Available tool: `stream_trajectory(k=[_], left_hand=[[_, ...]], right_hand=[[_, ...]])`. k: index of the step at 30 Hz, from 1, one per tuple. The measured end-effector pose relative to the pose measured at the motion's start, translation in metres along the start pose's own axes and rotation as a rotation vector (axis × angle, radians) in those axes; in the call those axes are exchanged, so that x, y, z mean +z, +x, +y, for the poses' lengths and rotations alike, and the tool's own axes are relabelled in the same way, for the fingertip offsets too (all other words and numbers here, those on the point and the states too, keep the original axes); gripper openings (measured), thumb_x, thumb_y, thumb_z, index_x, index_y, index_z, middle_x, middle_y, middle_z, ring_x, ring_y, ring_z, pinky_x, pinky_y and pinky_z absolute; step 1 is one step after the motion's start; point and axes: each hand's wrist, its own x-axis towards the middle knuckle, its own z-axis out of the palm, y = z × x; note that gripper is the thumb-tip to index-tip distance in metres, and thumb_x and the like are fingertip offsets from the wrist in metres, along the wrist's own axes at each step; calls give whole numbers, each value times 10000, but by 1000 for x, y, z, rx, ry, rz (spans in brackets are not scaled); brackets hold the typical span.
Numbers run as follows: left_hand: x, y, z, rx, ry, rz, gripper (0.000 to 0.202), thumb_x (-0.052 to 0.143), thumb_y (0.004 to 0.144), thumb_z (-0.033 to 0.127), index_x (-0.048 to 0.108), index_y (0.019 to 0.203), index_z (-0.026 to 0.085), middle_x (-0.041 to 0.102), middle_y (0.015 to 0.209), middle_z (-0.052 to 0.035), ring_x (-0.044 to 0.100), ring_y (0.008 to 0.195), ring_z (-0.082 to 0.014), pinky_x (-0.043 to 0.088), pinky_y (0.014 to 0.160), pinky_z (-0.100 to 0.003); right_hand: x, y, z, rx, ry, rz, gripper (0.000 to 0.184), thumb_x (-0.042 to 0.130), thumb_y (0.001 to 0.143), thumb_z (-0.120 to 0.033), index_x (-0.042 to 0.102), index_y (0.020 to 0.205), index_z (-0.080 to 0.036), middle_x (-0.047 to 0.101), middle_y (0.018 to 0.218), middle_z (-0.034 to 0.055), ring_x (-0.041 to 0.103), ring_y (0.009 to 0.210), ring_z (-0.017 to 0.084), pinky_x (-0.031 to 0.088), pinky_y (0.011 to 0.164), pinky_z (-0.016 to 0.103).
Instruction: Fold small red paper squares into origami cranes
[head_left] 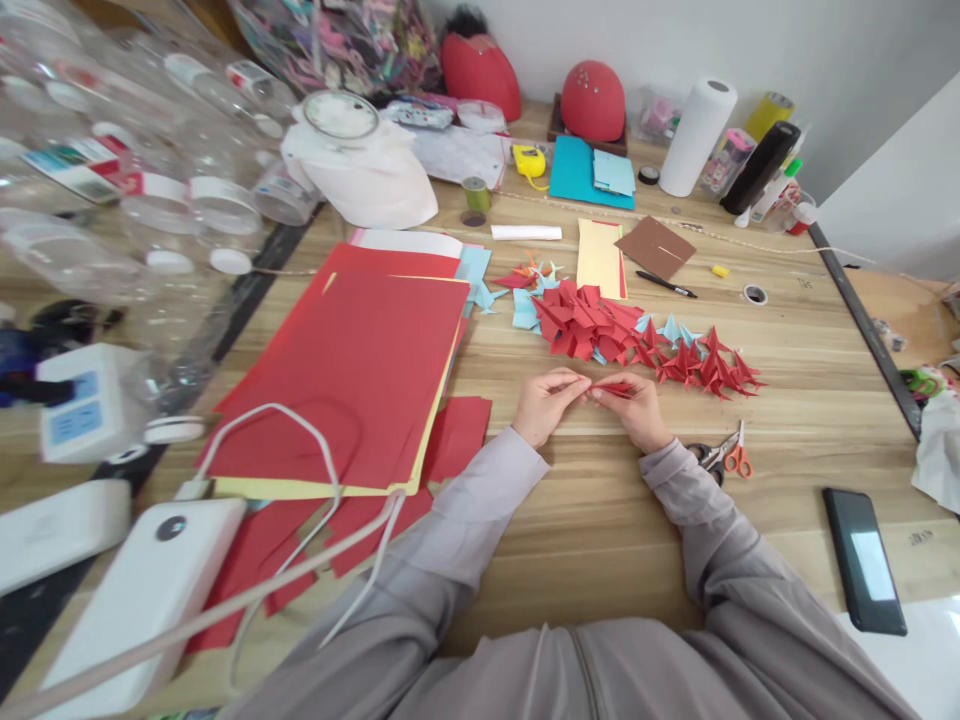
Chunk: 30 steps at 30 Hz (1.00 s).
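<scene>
Both hands meet near the middle of the wooden table (787, 400). My left hand (546, 403) and my right hand (636, 405) pinch a small folded piece of red paper (609, 389) between their fingertips. Just beyond them lies a heap of folded red paper cranes (600, 325), with more red and light blue ones (705, 365) trailing to the right. A stack of large red paper sheets (352, 380) with yellow sheets underneath lies to the left of my hands.
Orange-handled scissors (727, 455) lie by my right wrist and a black phone (864, 572) sits near the front right. Clear plastic bottles (150, 180) crowd the left. White power banks with cables (142, 590) sit front left. A paper towel roll (697, 135) stands at the back.
</scene>
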Motion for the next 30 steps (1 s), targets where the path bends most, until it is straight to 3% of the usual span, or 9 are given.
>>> stream_trajectory(k=[5,11,30], left_hand=[[0,-1,-1,7,-30,-13,185,752,680,335,731,693,151,648,728,-22,584,612,-98,479,627,-249],[-4,1,-7,-44,-78,10,212,754,677,311,743,828,163,678,691,-22,595,589,-105,481,636,-258],[-8,3,-4,-6,-129,-45,106,742,647,209,713,735,157,673,648,-9,622,584,-116,507,627,-260]], right_hand=[[0,0,-1,12,31,-1,202,809,612,-314,702,724,-184,717,663,9,613,549,123,511,558,260],[-1,1,-3,7,38,-3,238,805,619,-352,694,736,-178,691,628,4,566,510,118,490,537,268],[-3,1,-4,14,30,-97,296,791,625,-427,722,774,-181,684,621,7,557,496,116,493,524,267]])
